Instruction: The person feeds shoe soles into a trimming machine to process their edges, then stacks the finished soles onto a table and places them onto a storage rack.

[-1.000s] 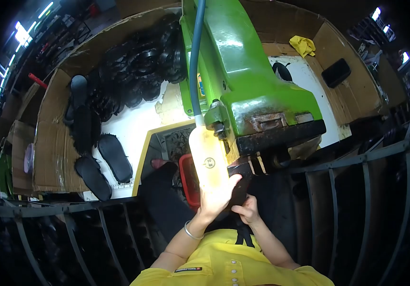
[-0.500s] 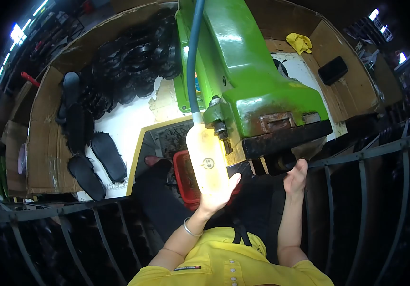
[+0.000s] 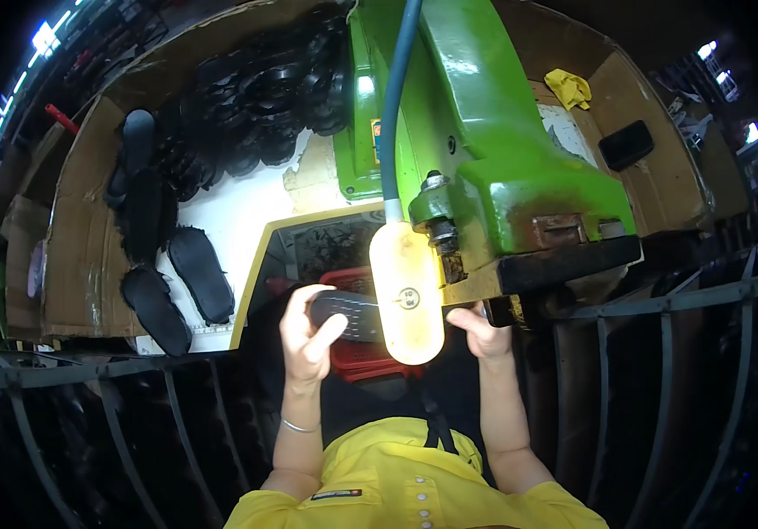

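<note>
My left hand (image 3: 306, 339) grips the left end of a dark shoe sole (image 3: 350, 317), thumb on top and fingers round its far edge. The middle of the sole passes behind the bright oval lamp (image 3: 407, 331). My right hand (image 3: 485, 335) is closed at the sole's right end, just beneath the head of the green machine (image 3: 555, 194); its fingertips are partly hidden there. A blue hose (image 3: 397, 106) runs down to the lamp.
A heap of black soles (image 3: 256, 97) and two separate soles (image 3: 200, 273) lie on the white table at the left, inside cardboard walls (image 3: 88, 229). Below is a red basket (image 3: 370, 360). A yellow cloth (image 3: 568, 89) and a black block (image 3: 626, 145) are at the right.
My left hand has moved left from behind the lamp and now shows with the sole in it. My right hand has moved left and slightly down. The whole view has shifted a little.
</note>
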`<state>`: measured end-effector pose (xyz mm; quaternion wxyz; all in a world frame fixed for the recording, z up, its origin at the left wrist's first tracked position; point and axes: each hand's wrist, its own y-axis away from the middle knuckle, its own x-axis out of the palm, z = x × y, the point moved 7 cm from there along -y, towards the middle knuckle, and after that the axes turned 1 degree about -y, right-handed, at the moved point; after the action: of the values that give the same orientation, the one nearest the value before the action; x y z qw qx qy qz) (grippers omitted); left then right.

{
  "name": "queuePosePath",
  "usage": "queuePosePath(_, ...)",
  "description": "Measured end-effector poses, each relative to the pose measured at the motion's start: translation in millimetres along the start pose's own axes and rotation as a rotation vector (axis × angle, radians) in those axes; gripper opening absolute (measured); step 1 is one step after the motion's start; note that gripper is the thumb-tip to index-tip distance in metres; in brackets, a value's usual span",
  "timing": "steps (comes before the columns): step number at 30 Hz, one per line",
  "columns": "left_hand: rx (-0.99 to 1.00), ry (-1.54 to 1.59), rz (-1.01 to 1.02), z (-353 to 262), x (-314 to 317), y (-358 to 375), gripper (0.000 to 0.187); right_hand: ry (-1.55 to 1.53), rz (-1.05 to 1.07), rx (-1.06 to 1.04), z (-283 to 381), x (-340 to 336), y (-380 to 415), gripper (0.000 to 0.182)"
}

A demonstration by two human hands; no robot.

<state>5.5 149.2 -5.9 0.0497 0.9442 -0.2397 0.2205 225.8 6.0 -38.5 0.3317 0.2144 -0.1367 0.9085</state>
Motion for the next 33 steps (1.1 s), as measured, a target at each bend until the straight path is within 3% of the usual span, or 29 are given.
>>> queuePosePath(2,-0.103,0.122,-0.044,10.6,-15.5,5.3,0.042,0.092,0.07,0.11,2.8,25.8,3.4,0.062)
queuePosePath(4,-0.166,0.155,-0.007,27.0,-28.6,13.1,0.04,0.355,0.132,0.072,9.5,40.1,3.7,0.053)
queuePosePath(6,-0.238,-0.121,0.217,37.4,-27.8,15.7,0.027,0.515,0.14,-0.06,24.7,55.0,0.6,0.039)
queuePosePath(8,-0.14,-0.415,0.401,42.3,-6.7,21.2,0.025,0.542,0.127,-0.145,33.0,60.8,-0.4,0.035)
queuePosePath(10,0.09,-0.689,0.545,22.5,50.8,17.7,0.024,0.451,0.078,-0.174,38.0,62.3,1.5,0.031)
queuePosePath(12,-0.03,-0.356,0.404,45.8,72.8,17.3,0.023,0.291,0.001,-0.14,32.8,54.0,7.3,0.028)
queuePosePath(14,-0.072,-0.343,0.47,77.5,79.2,18.0,0.034,0.232,-0.064,-0.1,24.6,41.0,17.8,0.028)
queuePosePath(16,-0.018,-0.239,0.32,78.8,85.5,22.2,0.026,0.233,-0.14,-0.039,14.0,24.9,36.9,0.031)
queuePosePath(18,-0.014,-0.196,0.183,70.8,88.3,28.6,0.025,0.268,0.067,0.221,-39.0,-12.6,78.5,0.033)
queuePosePath(21,-0.01,-0.168,0.134,72.2,85.9,31.3,0.025,-0.061,-0.065,0.382,-50.5,-30.5,108.2,0.032)
queuePosePath(24,-0.001,-0.201,0.117,70.9,79.7,33.4,0.03,-0.038,-0.217,0.249,-18.7,-53.6,96.5,0.02)
queuePosePath(29,0.006,-0.192,0.136,44.1,74.2,30.0,0.039,0.104,-0.181,0.081,42.1,-46.7,48.9,0.028)
queuePosePath(33,0.076,-0.185,0.127,23.7,62.2,22.0,0.031,0.272,-0.069,0.052,59.4,-26.1,11.6,0.029)
